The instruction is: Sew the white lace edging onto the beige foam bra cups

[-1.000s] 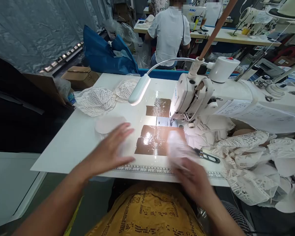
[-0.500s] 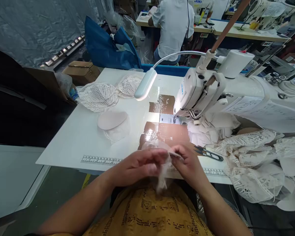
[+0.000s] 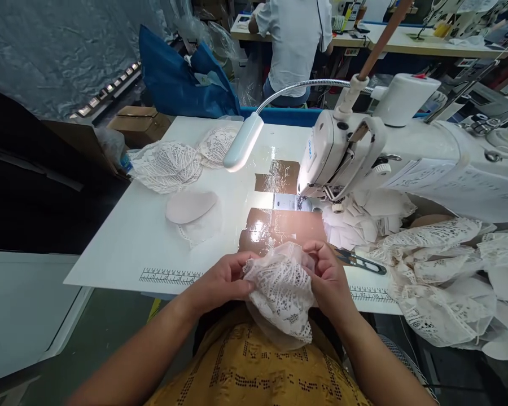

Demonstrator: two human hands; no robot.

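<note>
A white lace piece with sheer fabric [image 3: 283, 296] hangs between my two hands at the table's front edge. My left hand [image 3: 231, 277] pinches its left side between thumb and fingers. On its right upper side, my right hand [image 3: 327, 273] grips the sheer edge. Beyond my hands lies brown tape [image 3: 285, 225] on the table, below the needle area of the white sewing machine [image 3: 342, 152]. Black thread snips [image 3: 359, 262] rest just right of my right hand. A beige oval pad [image 3: 190, 207] lies on sheer fabric at the left.
Lace cups [image 3: 167, 166] lie at the table's back left. White pads [image 3: 364, 220] and a large lace pile [image 3: 444, 282] are at the right. A lamp [image 3: 243, 142] arches over the table [image 3: 118, 242]. A person in a light shirt [image 3: 294, 45] sits at another table behind.
My hands have spread apart, and the lace piece, bunched and blurred before, now hangs opened out between them. The view has shifted slightly.
</note>
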